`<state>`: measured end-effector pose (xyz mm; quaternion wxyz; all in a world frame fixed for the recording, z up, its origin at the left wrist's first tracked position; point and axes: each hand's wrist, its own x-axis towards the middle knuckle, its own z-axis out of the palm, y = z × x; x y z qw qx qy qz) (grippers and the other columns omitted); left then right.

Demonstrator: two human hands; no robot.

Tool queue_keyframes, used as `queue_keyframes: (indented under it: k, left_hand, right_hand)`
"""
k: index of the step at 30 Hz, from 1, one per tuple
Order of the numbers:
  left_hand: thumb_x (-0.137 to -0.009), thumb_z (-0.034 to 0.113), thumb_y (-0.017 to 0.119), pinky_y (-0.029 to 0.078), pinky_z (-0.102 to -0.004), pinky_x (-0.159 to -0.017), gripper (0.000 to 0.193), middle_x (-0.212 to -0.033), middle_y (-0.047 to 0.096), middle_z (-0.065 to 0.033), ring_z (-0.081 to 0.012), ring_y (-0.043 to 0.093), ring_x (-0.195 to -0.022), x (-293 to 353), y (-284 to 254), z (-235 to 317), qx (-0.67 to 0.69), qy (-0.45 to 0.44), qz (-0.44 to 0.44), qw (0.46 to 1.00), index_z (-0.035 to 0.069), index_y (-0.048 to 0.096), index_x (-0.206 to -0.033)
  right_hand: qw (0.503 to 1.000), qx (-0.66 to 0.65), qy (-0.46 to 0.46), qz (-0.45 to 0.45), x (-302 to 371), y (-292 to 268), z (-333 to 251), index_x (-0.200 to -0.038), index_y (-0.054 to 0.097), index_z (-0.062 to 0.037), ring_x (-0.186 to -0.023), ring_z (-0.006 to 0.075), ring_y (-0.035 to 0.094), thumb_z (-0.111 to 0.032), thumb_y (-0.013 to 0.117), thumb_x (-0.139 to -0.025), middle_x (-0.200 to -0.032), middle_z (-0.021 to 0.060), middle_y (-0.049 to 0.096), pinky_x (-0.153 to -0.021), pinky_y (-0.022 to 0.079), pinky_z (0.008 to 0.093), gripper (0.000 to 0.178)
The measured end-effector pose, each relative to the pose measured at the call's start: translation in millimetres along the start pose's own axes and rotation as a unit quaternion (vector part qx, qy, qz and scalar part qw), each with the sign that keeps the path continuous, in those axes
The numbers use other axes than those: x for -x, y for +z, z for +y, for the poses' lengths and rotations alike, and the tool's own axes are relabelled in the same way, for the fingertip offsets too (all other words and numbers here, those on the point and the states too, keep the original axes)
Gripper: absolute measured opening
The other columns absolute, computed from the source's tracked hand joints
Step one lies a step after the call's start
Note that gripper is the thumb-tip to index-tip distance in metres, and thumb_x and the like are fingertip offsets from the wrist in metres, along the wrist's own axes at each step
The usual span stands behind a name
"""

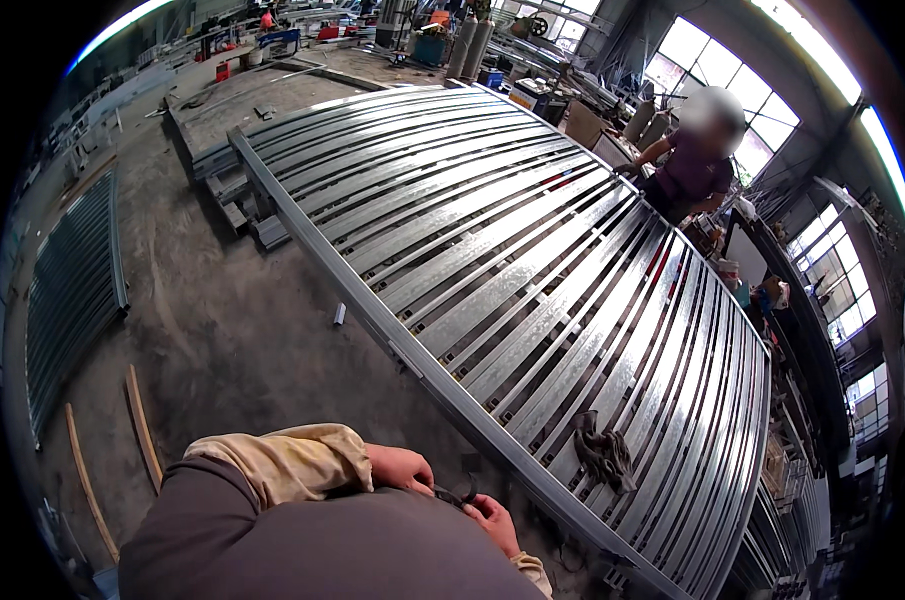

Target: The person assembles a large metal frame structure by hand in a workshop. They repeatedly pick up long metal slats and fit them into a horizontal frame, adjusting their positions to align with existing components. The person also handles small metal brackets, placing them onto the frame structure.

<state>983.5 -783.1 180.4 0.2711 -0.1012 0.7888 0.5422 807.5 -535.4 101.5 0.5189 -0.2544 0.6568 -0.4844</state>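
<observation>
Close in front of my body, my left hand (400, 468) and my right hand (494, 520) are closed on a small dark curved strap-like piece (470, 489). Its exact kind is too small to tell. The left fingertips meet its left end, and the right fingers pinch its lower side. Just beyond the hands lies a large metal slatted panel (452, 270), its shiny parallel bars set in a frame. A dark crumpled pair of gloves (602, 452) rests on the slats near the right hand, apart from it.
Across the panel a person (690, 165) in a dark purple shirt stands with a hand at its far edge. Another slatted panel (77, 285) lies on the floor at left, near two wooden strips (142, 425). Gas cylinders (477, 48) and clutter stand at the back.
</observation>
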Motion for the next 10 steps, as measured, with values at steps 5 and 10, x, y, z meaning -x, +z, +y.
queue_keyframes:
  k: [5,10]
  left_hand:
    - [-0.101,0.041,0.064,0.052,-0.0391,-0.092,0.044,-0.113,0.074,-0.0150,-0.0284,0.069,-0.108,-1,-2,-1,0.010,-0.016,-0.019,1.000,0.004,0.069,-0.125]
    - [-0.102,0.040,0.064,0.052,-0.0384,-0.095,0.045,-0.117,0.074,-0.0151,-0.0288,0.069,-0.109,-7,2,-6,-0.013,0.000,0.005,1.000,0.005,0.067,-0.129]
  right_hand:
    - [1.000,0.007,0.005,0.001,2,3,-9,-0.109,0.067,-0.0002,-0.083,0.0074,0.061,-0.017,0.074,-0.097,-0.092,-0.0001,0.070,-0.076,0.051,0.0253,0.022]
    - [1.000,-0.012,0.001,0.006,4,-1,-4,-0.110,0.068,-0.0008,-0.084,0.0075,0.062,-0.018,0.074,-0.097,-0.093,0.0000,0.070,-0.077,0.051,0.0249,0.022]
